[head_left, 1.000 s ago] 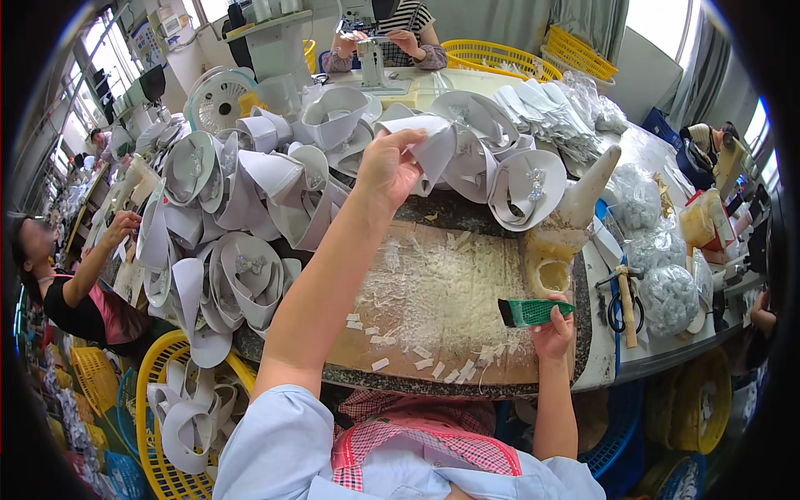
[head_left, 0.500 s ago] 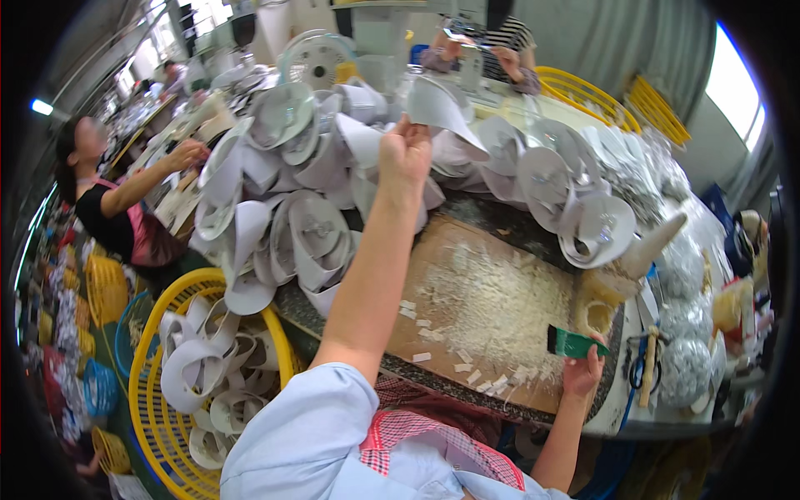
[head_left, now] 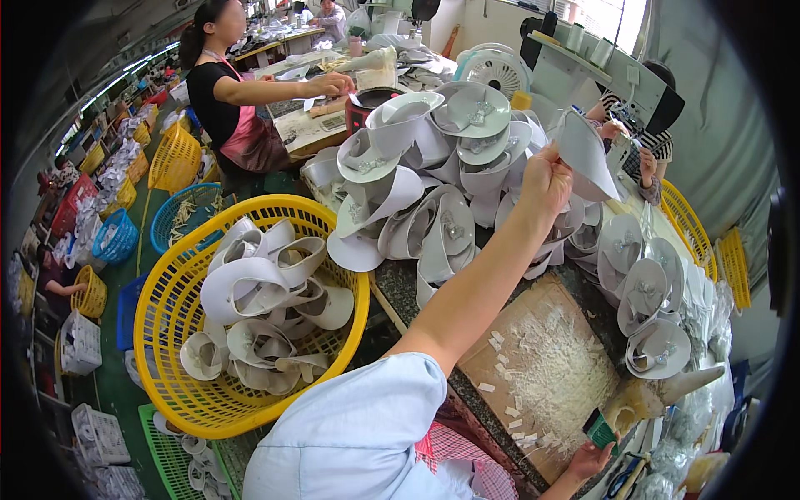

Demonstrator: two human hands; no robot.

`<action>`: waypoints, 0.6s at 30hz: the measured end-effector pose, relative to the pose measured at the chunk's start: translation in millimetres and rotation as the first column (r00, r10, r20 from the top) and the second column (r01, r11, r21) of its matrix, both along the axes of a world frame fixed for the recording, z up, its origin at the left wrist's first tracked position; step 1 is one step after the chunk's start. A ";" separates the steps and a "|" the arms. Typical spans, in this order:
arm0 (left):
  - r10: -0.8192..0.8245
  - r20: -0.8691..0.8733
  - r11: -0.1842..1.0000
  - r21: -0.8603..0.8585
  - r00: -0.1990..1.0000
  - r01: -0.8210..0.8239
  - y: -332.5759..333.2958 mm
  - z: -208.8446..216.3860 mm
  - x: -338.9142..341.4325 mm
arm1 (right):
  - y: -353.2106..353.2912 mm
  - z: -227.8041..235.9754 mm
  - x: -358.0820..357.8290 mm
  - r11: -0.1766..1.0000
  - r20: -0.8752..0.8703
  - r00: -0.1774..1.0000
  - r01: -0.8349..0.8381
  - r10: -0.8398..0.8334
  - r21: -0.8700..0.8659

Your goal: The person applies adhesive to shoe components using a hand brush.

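My left hand [head_left: 546, 179] is stretched out over the pile and pinches the edge of a white shoe upper [head_left: 587, 162], held up in the air. Low on the right, my right hand [head_left: 592, 458] grips a brush [head_left: 600, 429] with a green handle and dark bristles. That brush is beside a glue-crusted container [head_left: 623, 410] with a pale horn-like spout. Beneath my left arm, many white uppers [head_left: 454, 221] with clear ornaments are heaped on the dark table. A brown board [head_left: 483, 367] carries whitish dried residue and small white strips.
A yellow basket [head_left: 154, 350] of white strap-like pieces stands left of the table. Another row of uppers [head_left: 646, 287] lies along the right. A co-worker in a pink apron [head_left: 246, 137] reaches across the far left table; another person's hands [head_left: 646, 162] work at the far right.
The view has swung left, so the yellow basket and co-worker show more fully. My left hand still holds the upper, and my right hand still holds the brush.
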State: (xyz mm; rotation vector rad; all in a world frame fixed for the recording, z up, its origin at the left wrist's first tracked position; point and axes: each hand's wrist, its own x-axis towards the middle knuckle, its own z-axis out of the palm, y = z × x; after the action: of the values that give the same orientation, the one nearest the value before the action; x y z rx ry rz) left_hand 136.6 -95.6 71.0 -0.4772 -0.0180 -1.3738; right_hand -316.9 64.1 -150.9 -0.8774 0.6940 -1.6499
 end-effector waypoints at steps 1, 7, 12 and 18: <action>-0.017 -0.041 1.000 0.007 0.999 0.018 0.1 -0.7 -0.2 | -2.2 -1.7 -3.8 1.000 0.062 0.998 -0.004 0.004 0.010; -0.033 0.222 0.996 -0.074 0.975 0.051 40.5 -17.2 -35.6 | -5.4 -3.8 -13.9 0.999 0.163 0.986 -0.022 0.026 -0.024; -0.005 0.454 0.999 -0.028 0.891 0.020 74.2 -35.3 -46.9 | 11.2 15.3 15.2 0.996 0.148 0.986 -0.069 0.077 -0.061; -0.363 0.618 0.929 0.179 0.697 0.325 117.0 -84.4 -92.6 | 28.3 21.3 17.5 0.952 -0.006 0.960 -0.277 0.278 -0.131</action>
State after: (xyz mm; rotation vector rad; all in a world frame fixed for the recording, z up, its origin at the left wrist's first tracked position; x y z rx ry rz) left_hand 44.0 21.4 -13.5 0.0775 -0.4786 -1.8571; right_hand -299.4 92.4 -129.6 -1.0086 0.4336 -1.4575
